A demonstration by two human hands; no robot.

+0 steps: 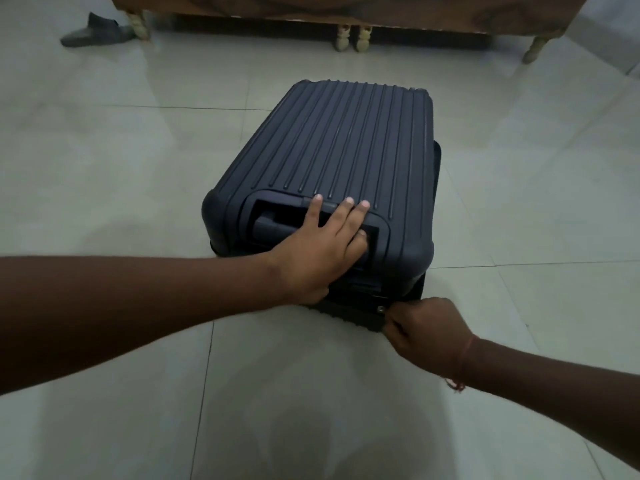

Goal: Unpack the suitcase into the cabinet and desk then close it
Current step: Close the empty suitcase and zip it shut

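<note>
A dark navy ribbed hard-shell suitcase (343, 147) lies flat on the tiled floor, its lid down on the lower shell. My left hand (322, 247) presses flat on the near end of the lid, fingers spread over the recessed handle. My right hand (426, 327) is pinched shut at the near right corner of the lower shell, beside a small metal zipper pull (381, 309). The inside of the suitcase is hidden.
Wooden furniture with carved pale legs (353, 38) runs along the far side. A grey slipper (93, 32) lies at the far left. Pale floor tiles (104, 168) surround the suitcase.
</note>
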